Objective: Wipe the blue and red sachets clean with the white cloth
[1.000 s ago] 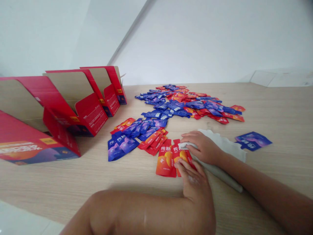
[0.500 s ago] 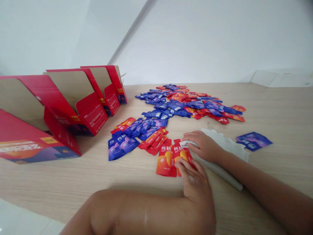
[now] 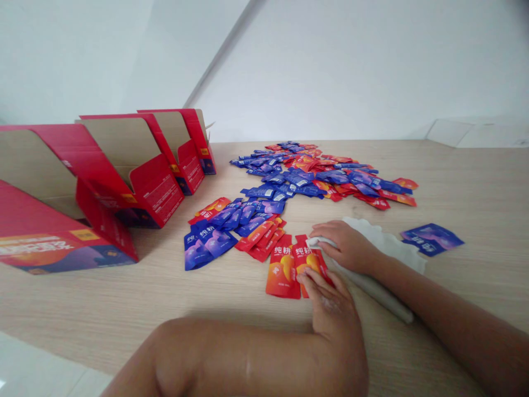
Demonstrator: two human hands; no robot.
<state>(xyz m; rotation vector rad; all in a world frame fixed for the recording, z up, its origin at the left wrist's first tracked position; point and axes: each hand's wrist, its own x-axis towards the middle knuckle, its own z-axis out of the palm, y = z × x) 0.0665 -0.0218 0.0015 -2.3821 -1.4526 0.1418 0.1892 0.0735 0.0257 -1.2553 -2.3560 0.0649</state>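
Note:
A red sachet (image 3: 303, 255) with an orange fruit print lies flat on the table. My left hand (image 3: 330, 300) rests on its lower part, fingers spread and pressing it down. Over the sachet's upper right corner, my right hand (image 3: 345, 245) has its fingers closed on a white cloth (image 3: 378, 234), which trails out under the wrist and forearm. The cloth's bunched end touches the sachet's top. A second red sachet (image 3: 283, 270) lies close against the left side of the first. The right thumb is partly hidden by the cloth.
Open red cartons (image 3: 159, 193) stand in a row at the left. A mixed heap of blue and red sachets (image 3: 314, 176) spreads across the back. Nearer, a smaller group of blue sachets (image 3: 215, 240) overlaps some red ones. Blue sachets (image 3: 433, 238) lie at the right.
Both hands keep nearly the same place on the sachet and cloth. The whole view has shifted very slightly; nothing has been picked up or let go.

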